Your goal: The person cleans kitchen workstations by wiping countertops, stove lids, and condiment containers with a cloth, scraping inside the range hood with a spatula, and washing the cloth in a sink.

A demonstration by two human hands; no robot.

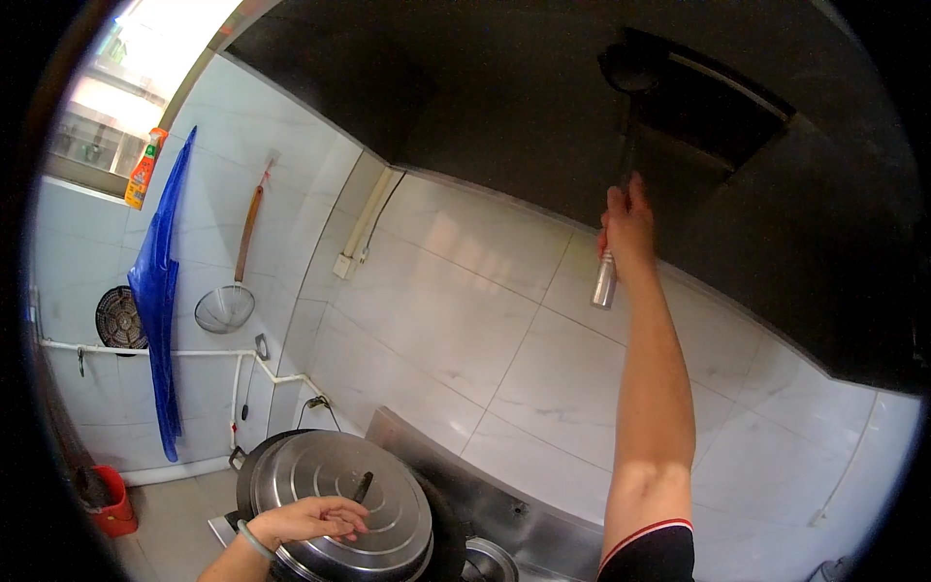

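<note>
High up under the dark range hood, my right hand (628,228) is wrapped round the long handle of a ladle (602,281). The handle's silvery end sticks out below my fist, while the dark round bowl points up toward the hood's opening. My left hand (308,521), a pale bangle on its wrist, is over the metal lid (330,466) of a large wok, close to the lid's dark knob (364,486). Its fingers are loosely stretched and hold nothing. Whether they touch the lid I cannot tell.
The range hood (504,126) hangs low across the top. A steel backsplash (465,466) runs behind the stove. On the left wall hang a strainer (225,308), a blue plastic sheet (158,281) and a spray bottle (145,170). A red bucket (116,500) stands on the floor.
</note>
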